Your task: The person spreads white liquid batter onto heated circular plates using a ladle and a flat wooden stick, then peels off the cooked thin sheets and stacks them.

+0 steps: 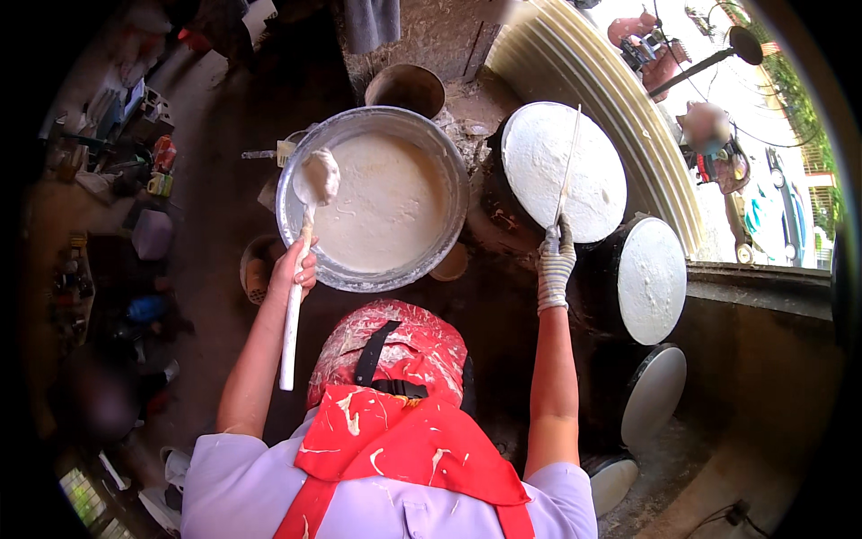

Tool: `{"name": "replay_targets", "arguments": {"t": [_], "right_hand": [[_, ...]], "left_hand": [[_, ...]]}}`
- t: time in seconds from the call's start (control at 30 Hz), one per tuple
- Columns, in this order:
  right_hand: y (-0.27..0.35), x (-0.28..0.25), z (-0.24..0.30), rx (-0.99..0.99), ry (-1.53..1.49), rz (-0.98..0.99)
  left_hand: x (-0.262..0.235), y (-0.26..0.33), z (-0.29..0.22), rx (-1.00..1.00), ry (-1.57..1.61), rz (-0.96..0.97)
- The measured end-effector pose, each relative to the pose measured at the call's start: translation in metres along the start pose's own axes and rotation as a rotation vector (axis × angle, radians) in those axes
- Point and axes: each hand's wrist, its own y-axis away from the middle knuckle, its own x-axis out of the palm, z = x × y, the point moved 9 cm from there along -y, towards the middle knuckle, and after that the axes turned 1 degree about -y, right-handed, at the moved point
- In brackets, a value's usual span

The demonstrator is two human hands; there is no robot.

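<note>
My left hand grips the long white handle of a ladle. Its bowl, coated in white batter, hangs over the left side of a wide metal basin. Thick white batter lies in that basin. On my right hand is a striped glove, with the fingers closed round one end of a long thin flat stick. The stick reaches across a round white top on a dark drum-shaped vessel, which looks coated in white; whether they touch I cannot tell.
More dark vessels with round pale tops curve down the right side. Behind the basin stands a brown pot. A corrugated panel borders the far right, with a person beyond it. Assorted household goods crowd the left.
</note>
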Motion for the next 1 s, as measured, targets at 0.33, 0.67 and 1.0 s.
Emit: {"name": "replay_targets", "arguments": {"t": [0.33,0.67,1.0], "right_hand": [[0.103,-0.073,0.029,-0.086,-0.121,-0.142],[0.325,-0.212,-0.016,0.146,-0.408,-0.772],[0.507,-0.373,0.096,0.117,0.587,-1.262]], "left_hand": [[0.048,0.014,0.018,-0.076,-0.149,0.088],[0.282,0.065,0.185,-0.509,-0.715,0.715],[0.533,0.214,0.502,-0.691,-1.101,1.232]]}}
